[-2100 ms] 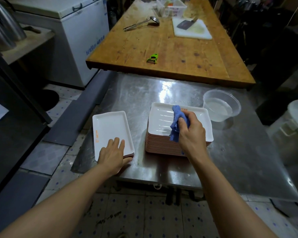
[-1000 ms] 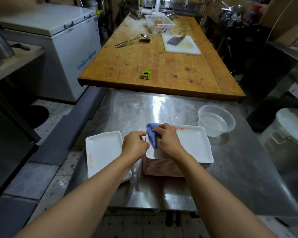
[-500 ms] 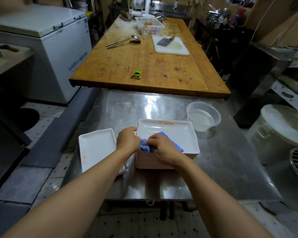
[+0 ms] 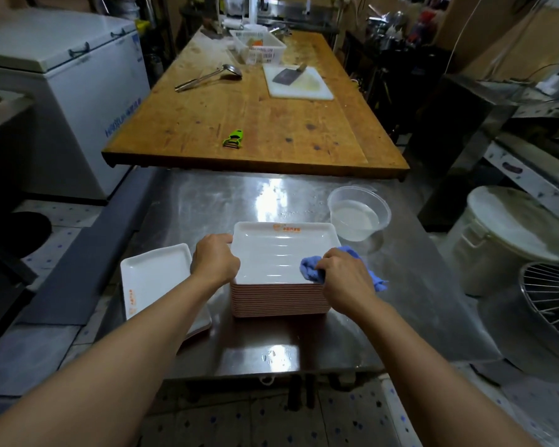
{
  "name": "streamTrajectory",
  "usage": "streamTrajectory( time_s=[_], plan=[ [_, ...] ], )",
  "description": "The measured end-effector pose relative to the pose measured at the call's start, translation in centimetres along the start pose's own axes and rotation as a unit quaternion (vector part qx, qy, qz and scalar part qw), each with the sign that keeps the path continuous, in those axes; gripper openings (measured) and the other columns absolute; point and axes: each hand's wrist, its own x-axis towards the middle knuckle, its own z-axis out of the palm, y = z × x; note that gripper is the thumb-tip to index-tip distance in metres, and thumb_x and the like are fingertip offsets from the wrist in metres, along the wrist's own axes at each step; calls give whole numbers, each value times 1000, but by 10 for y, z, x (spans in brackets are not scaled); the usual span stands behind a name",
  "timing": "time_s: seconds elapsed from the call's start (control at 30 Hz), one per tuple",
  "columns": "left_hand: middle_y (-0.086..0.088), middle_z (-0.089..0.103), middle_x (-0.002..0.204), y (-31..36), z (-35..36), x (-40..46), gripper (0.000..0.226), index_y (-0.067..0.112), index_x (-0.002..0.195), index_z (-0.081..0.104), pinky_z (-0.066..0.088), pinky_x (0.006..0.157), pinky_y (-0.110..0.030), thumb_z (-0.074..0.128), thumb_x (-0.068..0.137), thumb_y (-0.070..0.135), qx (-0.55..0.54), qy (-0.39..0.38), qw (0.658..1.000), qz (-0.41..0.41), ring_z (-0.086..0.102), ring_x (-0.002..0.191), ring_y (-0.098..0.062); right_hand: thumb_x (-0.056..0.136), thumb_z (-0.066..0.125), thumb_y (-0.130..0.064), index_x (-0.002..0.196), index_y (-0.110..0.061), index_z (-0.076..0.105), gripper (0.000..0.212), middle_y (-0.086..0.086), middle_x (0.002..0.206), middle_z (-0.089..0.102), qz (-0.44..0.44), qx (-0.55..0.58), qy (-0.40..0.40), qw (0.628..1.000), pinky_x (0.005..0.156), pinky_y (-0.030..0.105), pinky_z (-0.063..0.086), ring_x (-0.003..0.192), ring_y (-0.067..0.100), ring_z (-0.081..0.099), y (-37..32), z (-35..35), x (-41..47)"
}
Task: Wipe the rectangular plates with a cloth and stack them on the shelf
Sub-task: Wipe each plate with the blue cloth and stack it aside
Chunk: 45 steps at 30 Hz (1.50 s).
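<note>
on the steel table (image 4: 207, 201), toward its near edge: stack of rectangular plates (image 4: 281, 300). left hand (image 4: 215, 262) curls over the top plate (image 4: 278, 253) at its left rim. right hand (image 4: 346, 279) pinches the blue cloth (image 4: 308, 271) at the plate's near right corner (fingers bent). single plate (image 4: 155, 279) lies at the table's left edge; clear bowl (image 4: 358, 212) behind the stack to the right.

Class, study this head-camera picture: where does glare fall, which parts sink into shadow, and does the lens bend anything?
Head view: glare streaks the steel table beyond the plate stack; the left floor and right background are dim; the wide lens splays the forearms and bows the wooden table edge; left hand and cloth look sharp.
</note>
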Motion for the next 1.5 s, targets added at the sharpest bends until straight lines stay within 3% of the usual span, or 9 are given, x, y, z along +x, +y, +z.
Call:
streamTrajectory(
  time_s=[0.13,0.27,0.53,0.7,0.83,1.03,1.1,1.23,1.5],
  plan=[
    [-3,51,61,-3,2,3,18,6,78,67,33,52,-23,56,71,-7,-4,1,1000,-1,44,60,-19,86,44,-3,117,-8,58,35,10,118,51,-1,-42,11,999,91,33,33,112,28,46,3,2,23],
    [-16,63,72,-7,6,7,22,4,82,69,35,55,-26,56,68,-7,-14,2,1000,11,47,62,-21,86,49,-17,125,-8,49,40,10,125,46,28,-96,11,995,95,36,34,118,28,40,-3,8,49],
    [-13,61,82,-6,1,2,22,5,91,71,42,65,-30,59,76,-5,-30,9,999,41,51,76,-24,86,56,-20,139,-20,38,56,3,143,29,-17,48,-11,999,99,38,31,124,30,30,-47,24,64],
    [-2,59,81,-8,-1,5,35,12,112,68,37,66,-24,58,80,1,-33,-5,999,38,50,75,-18,97,39,-22,137,-27,46,41,-2,146,34,-75,91,-25,993,102,39,31,130,29,29,-73,26,74],
    [5,56,71,-16,0,6,50,21,130,58,55,74,-35,55,83,2,-110,-52,993,-10,55,71,-18,97,40,-18,134,-34,50,41,-4,147,35,-95,122,-79,985,107,47,26,133,25,29,-72,23,66],
    [-8,59,71,-12,-7,0,49,22,121,62,48,60,-29,40,86,-3,-174,-86,980,-36,51,58,-18,96,44,-16,127,-38,55,40,-7,144,36,-100,131,-123,979,104,54,26,131,20,27,-70,20,47],
    [-16,65,87,-12,-8,0,50,21,123,62,49,60,-29,38,86,-2,-176,-75,980,-45,51,59,-18,95,48,-16,122,-36,60,36,-7,139,41,-116,137,-131,975,99,50,33,127,20,34,-69,21,44],
    [-11,69,97,-7,-6,-2,39,20,125,61,54,77,-31,55,87,12,-126,-43,990,-37,61,76,-22,93,55,-17,120,-27,64,30,0,128,51,-150,163,-115,968,93,47,43,115,23,47,-65,24,34],
    [-9,69,108,-3,-1,-1,43,20,123,63,41,71,-23,63,83,5,-62,-13,998,-24,59,84,-20,81,56,-1,121,-22,63,46,9,117,50,-55,146,-30,987,94,42,42,112,26,45,-17,24,35]
  ],
)
